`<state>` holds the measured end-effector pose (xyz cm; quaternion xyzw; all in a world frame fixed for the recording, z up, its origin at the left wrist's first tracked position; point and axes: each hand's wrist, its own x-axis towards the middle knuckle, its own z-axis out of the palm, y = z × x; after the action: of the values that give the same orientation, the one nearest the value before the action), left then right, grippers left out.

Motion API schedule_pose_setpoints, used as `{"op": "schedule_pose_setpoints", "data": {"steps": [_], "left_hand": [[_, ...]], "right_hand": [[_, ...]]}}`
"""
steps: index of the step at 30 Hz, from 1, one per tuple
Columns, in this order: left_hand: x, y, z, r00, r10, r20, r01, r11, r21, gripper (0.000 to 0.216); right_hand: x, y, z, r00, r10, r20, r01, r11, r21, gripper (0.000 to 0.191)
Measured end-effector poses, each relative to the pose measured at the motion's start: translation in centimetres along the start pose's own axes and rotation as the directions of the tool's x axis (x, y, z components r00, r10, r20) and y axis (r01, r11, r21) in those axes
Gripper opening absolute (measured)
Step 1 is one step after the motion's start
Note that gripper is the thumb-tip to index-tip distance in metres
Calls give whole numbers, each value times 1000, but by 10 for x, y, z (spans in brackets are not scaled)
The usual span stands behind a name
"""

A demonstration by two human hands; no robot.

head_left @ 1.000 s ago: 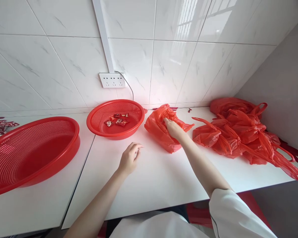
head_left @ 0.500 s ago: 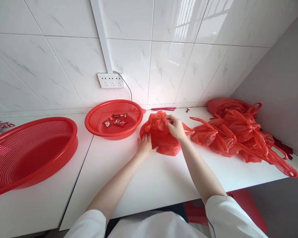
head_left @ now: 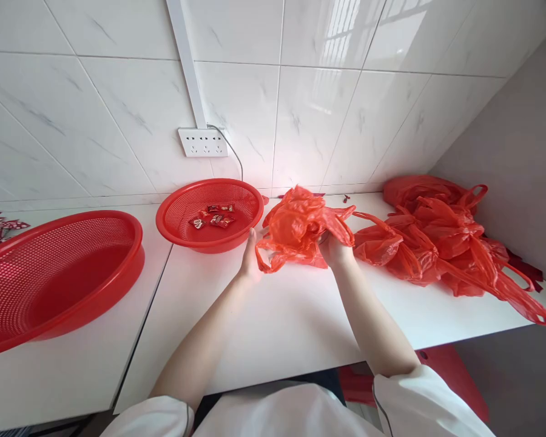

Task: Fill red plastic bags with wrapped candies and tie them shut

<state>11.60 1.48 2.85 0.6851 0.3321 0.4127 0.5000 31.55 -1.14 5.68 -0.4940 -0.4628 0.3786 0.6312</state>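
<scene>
A crumpled red plastic bag (head_left: 295, 230) is lifted slightly off the white counter (head_left: 282, 321), held between both hands. My left hand (head_left: 249, 258) grips its left side, with a handle loop hanging over the fingers. My right hand (head_left: 334, 249) is closed on the bag's right side, mostly hidden behind the plastic. Just left of the bag stands a small red mesh basket (head_left: 182, 227) with several wrapped candies (head_left: 212, 218) in it.
A heap of more red plastic bags (head_left: 441, 237) lies at the right, against the grey side wall. A large red mesh basket (head_left: 59, 273) sits at the left. A wall socket (head_left: 202, 142) with a cable is above the small basket.
My left hand moved from the bare counter to the bag and took hold of it. Both hands have raised the bag and bunched it upward.
</scene>
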Motion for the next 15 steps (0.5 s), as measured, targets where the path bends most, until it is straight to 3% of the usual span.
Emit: {"op": "schedule_pose_setpoints", "data": {"steps": [3, 6, 9, 15], "left_hand": [[-17, 21, -1, 982, -38, 186, 89, 956, -279, 70], [-33, 22, -4, 988, -151, 21, 151, 960, -236, 51], [-47, 11, -21, 949, -247, -196, 246, 969, -28, 37], [-83, 0, -93, 879, -342, -332, 433, 864, 256, 22]], "right_hand": [[-18, -1, 15, 984, 21, 179, -15, 999, -39, 35], [-32, -4, 23, 933, 63, 355, -15, 991, -135, 29], [-36, -3, 21, 948, 134, 289, -59, 965, -256, 20], [-36, 10, -6, 952, 221, 211, -132, 921, -367, 38]]}}
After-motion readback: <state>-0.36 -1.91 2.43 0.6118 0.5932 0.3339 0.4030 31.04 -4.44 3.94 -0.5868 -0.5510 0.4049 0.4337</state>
